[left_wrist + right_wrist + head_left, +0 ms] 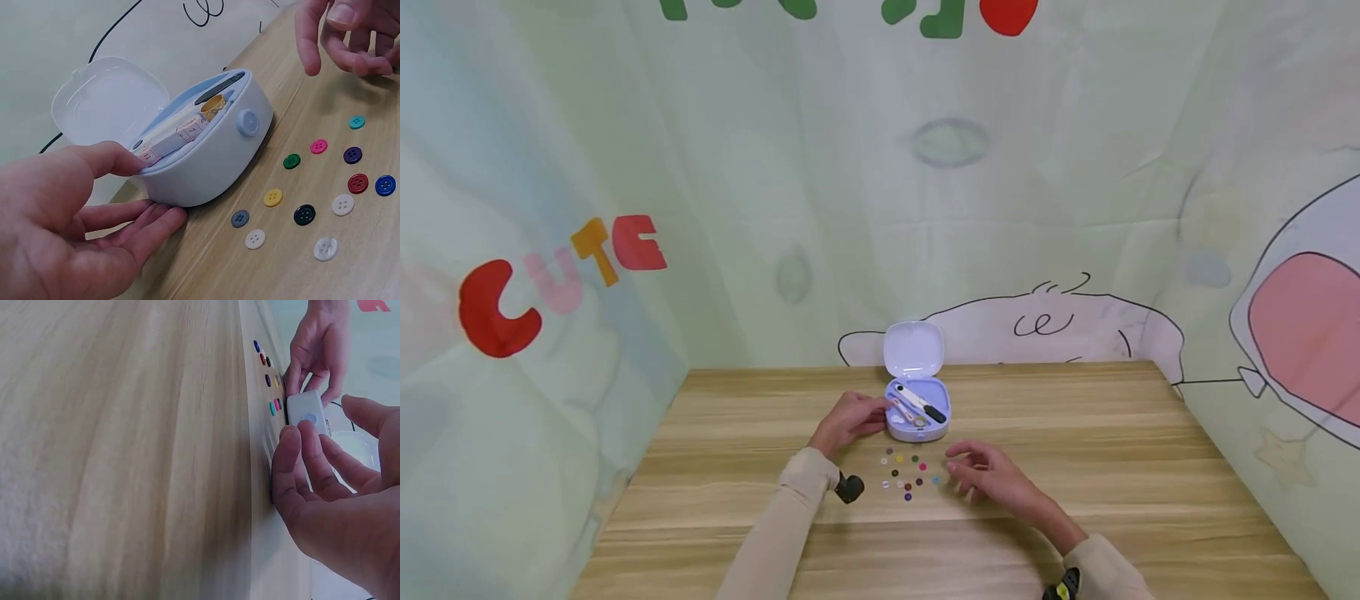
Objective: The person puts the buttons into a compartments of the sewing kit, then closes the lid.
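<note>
A small light-blue and white sewing box [917,435] stands on the table, its lid [913,350] swung up at the back. My left hand [853,417] grips the box's left side, thumb side at the rim and other fingers low by the base. Inside lie a rolled tape measure [190,128], a gold thimble-like ring [214,106] and a slim white tool with a black end [917,402]. My right hand [996,479] hovers right of the loose buttons, fingers loosely bent, holding nothing. Several coloured buttons, among them a yellow button [273,197] and a black button [304,215], lie in front of the box.
The wooden table [1075,417] ends at a printed cloth backdrop [850,167] behind the box, with more cloth on both sides. A dark wrist device [850,488] sits at the left cuff.
</note>
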A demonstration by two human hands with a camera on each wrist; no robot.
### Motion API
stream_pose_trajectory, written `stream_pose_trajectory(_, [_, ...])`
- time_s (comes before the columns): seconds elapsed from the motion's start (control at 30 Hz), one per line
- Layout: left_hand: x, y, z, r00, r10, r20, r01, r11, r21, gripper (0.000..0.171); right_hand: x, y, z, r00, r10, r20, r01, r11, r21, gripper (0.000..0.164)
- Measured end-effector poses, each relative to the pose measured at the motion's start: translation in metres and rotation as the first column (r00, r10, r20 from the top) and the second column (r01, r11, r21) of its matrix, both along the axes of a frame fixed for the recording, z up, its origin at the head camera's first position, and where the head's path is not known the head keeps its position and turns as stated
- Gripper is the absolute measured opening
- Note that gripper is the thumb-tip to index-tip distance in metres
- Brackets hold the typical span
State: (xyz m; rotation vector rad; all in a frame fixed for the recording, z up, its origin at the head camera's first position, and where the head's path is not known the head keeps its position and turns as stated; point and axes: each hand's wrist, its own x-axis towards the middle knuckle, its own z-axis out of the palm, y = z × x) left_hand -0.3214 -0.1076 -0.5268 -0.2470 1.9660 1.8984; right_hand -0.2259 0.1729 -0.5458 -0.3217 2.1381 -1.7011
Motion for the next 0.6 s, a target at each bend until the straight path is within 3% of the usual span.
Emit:
stream_pose_trajectory(0.27, [-0.001,0.002,0.005,0.999,0.014,0.032,-0.014,1.0,0.002,0.026,-0.002,-0.003,-0.004,0.995,0.042,-0.089,-0.031,0.992,0.122,0.035])
stream_pose_trajectory(0.43, [-0.002,0.003,0.005,0.999,0.027,0.043,-0.027,1.0,0.005,0.026,-0.003,-0.011,-0.004,0.972,0.084,-0.219,-0.032,0.972,0.233,0.025])
stream_pose_trajectory(0.6, [-0.003,0.003,0.006,0.998,0.03,0.054,-0.031,1.0,0.006,0.027,-0.001,-0.019,-0.004,0.954,0.092,-0.284,-0.004,0.955,0.297,0.013])
